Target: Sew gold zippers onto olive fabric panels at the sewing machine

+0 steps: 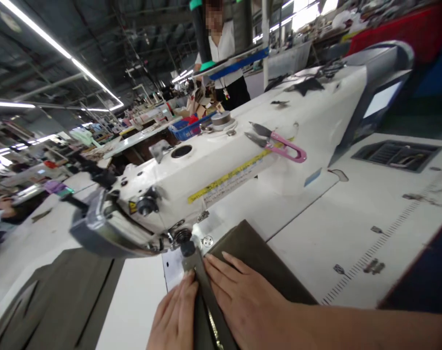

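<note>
Well, a white sewing machine (206, 165) fills the middle of the frame, with pink snips (279, 148) on its arm. At bottom center, the left hand (173, 316) and right hand (243, 296) press olive fabric (257, 257) flat, fingers (224, 262) slightly apart, gripping nothing.

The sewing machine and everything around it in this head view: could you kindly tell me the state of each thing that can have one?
Left hand: open, flat on the olive fabric.
Right hand: open, pressed flat on the same fabric.
Olive fabric: lying flat under both hands.
Thread snips: blades apart, pink handles, resting on the arm.
White sewing machine: round hole in its arm uncovered.
Co-worker: standing beyond the machine.
</note>
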